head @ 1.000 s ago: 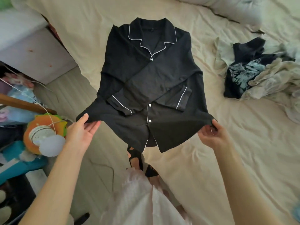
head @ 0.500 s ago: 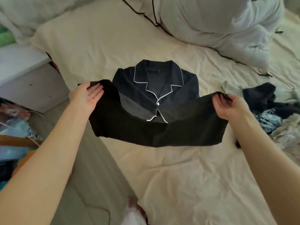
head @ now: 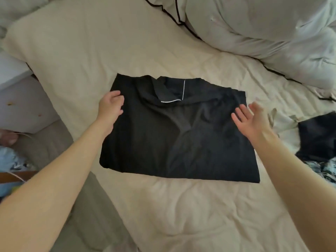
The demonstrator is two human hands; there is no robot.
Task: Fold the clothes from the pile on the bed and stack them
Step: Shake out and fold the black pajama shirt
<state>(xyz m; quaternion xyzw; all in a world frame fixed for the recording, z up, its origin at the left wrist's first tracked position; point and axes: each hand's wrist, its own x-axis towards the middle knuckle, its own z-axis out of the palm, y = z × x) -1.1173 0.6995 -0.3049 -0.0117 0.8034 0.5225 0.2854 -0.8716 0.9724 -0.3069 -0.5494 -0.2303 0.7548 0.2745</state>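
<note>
I count one black pajama shirt [head: 174, 135] folded into a rough rectangle at the centre of the frame, lying flat on the cream sheet of the bed [head: 181, 211]. A strip of white piping shows on the part turned up near its top edge. I can read no brand, label or writing anywhere.

Two bare hands are in view. My left hand [head: 111, 106] rests on the shirt's left edge, fingers curled loosely against the cloth; I cannot tell whether the grip pinches any fabric. My right hand [head: 251, 119] is at the shirt's right edge with the palm up and fingers spread, an open grip holding nothing.

One pile of unfolded clothes [head: 320, 142] sits at the right edge of the frame, dark cloth with a pale blue print below it, well apart from the shirt. One pale duvet [head: 263, 30] with black piping fills the upper right.
</note>
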